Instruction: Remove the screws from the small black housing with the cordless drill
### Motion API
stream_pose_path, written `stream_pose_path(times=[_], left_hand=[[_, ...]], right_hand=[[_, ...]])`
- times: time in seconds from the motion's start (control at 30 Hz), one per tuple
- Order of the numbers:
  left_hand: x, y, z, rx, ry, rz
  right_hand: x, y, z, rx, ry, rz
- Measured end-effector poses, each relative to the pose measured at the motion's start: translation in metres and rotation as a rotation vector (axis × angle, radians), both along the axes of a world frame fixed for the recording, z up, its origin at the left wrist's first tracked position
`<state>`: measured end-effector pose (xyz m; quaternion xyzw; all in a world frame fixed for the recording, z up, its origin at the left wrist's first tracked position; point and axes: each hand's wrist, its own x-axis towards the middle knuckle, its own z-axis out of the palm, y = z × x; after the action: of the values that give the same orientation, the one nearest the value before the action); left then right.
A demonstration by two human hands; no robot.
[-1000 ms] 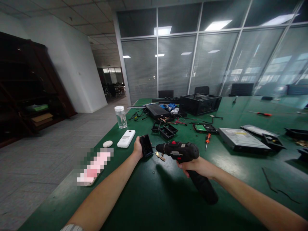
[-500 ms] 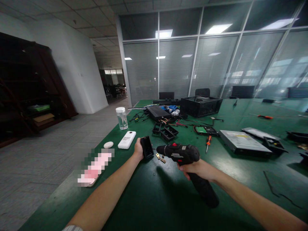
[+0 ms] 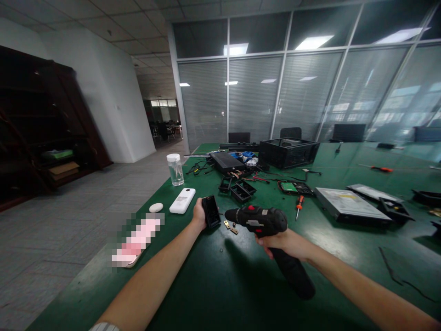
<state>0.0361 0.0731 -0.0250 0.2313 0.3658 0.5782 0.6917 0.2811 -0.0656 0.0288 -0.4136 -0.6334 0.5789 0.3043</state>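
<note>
My left hand (image 3: 199, 214) is closed on a small black rectangular box part (image 3: 211, 211), held upright on the green table (image 3: 213, 294). My right hand (image 3: 284, 241) grips a black cordless electric screwdriver (image 3: 265, 225) by its handle; the tool's nose points left toward the box, a short gap away. Two small brass-coloured metal pieces (image 3: 230, 227) lie on the table between the box and the tool's tip.
A white device (image 3: 182, 200), a white oval object (image 3: 156, 207) and a clear plastic bottle (image 3: 175, 169) sit at the left. Black brackets (image 3: 240, 188), a circuit board (image 3: 295, 187), an orange-handled screwdriver (image 3: 298, 202), an optical drive (image 3: 347, 206) and an open black case (image 3: 287, 151) lie beyond.
The view has tilted slightly, shifting everything a little lower in frame. Both hands keep their hold and the same positions relative to each other.
</note>
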Motion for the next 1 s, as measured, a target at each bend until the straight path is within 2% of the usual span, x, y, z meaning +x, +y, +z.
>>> stream_pose_path(times=[0.4,0.53,1.0], left_hand=[[-0.001,0.004,-0.005,0.038,0.009,-0.016],[-0.001,0.005,-0.005,0.028,-0.007,-0.009],[-0.001,0.006,-0.007,0.057,0.004,-0.005]], right_hand=[[0.004,0.008,-0.011,0.009,-0.051,0.035],[0.004,0.007,-0.01,0.033,-0.014,0.069],[0.003,0.006,-0.008,0.014,-0.018,0.056]])
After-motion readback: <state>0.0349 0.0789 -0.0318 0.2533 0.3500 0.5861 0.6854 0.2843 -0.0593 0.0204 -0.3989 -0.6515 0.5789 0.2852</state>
